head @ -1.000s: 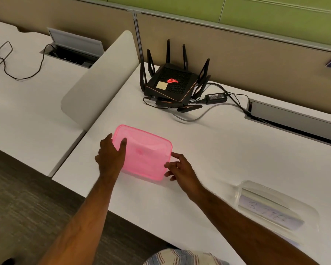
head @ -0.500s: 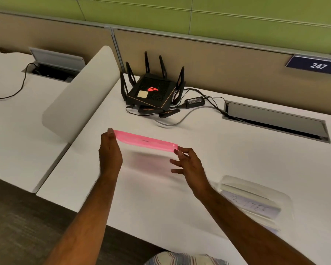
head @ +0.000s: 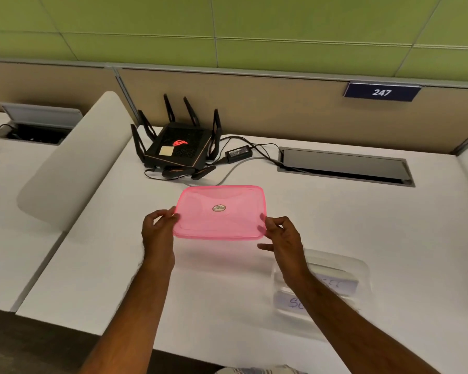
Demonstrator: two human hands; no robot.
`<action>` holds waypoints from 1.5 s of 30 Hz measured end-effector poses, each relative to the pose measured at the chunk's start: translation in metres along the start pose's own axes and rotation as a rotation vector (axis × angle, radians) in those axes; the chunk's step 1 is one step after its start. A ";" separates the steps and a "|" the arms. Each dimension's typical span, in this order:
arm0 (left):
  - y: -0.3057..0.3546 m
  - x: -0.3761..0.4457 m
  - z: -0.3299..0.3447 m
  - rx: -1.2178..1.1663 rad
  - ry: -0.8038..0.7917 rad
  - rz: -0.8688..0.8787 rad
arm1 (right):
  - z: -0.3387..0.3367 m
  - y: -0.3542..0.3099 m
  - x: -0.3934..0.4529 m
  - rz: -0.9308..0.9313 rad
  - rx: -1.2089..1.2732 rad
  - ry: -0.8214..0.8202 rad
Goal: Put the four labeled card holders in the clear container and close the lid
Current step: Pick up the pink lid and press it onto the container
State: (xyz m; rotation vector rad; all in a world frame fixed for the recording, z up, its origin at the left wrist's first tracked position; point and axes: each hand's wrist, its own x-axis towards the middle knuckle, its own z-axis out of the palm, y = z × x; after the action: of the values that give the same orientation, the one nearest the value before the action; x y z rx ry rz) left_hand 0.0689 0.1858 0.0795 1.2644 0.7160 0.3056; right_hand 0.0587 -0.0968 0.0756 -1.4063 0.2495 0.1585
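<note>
On the white desk [head: 119, 279], both hands, left [head: 157, 233] and right [head: 281, 236], pinch the pink lid [head: 219, 211] aloft; the clear container [head: 335, 282] (cards inside) sits beneath the right forearm, so align corners before pressing.

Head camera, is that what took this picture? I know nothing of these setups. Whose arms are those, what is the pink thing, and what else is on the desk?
Yes. There is no machine here: a person wears one camera on the head, which looks down at their own arms. The left hand and the right hand each pinch a short edge of a pink lid, held above the white desk. To the right, partly behind the right forearm, stands the clear container with handwritten card holders inside; how many cannot be counted. At the back sit a black router with antennas and its cables, and a sign reading 247.
</note>
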 end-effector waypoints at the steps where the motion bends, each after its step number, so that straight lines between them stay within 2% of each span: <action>1: -0.002 -0.003 0.004 0.017 -0.035 -0.008 | -0.009 -0.002 0.000 -0.002 -0.009 0.018; 6: -0.010 -0.024 0.030 0.141 -0.121 -0.017 | -0.053 -0.011 -0.002 -0.013 -0.083 0.117; 15: -0.030 -0.080 0.082 0.188 -0.192 0.058 | -0.120 -0.027 -0.010 0.032 -0.206 0.029; 23: -0.051 -0.110 0.112 0.354 -0.337 0.042 | -0.172 -0.034 -0.028 -0.054 -0.251 0.109; 29: -0.065 -0.123 0.125 0.459 -0.424 0.020 | -0.192 -0.036 -0.041 -0.061 -0.325 0.133; 36: -0.077 -0.123 0.124 0.514 -0.403 -0.022 | -0.210 -0.030 -0.058 -0.031 -0.380 0.147; 45: -0.095 -0.131 0.120 0.649 -0.518 -0.079 | -0.227 -0.011 -0.082 0.027 -0.393 0.182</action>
State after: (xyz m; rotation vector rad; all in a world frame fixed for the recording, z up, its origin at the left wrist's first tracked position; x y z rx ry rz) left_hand 0.0312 -0.0094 0.0476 1.8258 0.4181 -0.3477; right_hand -0.0354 -0.3189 0.0750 -1.8111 0.4038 0.1043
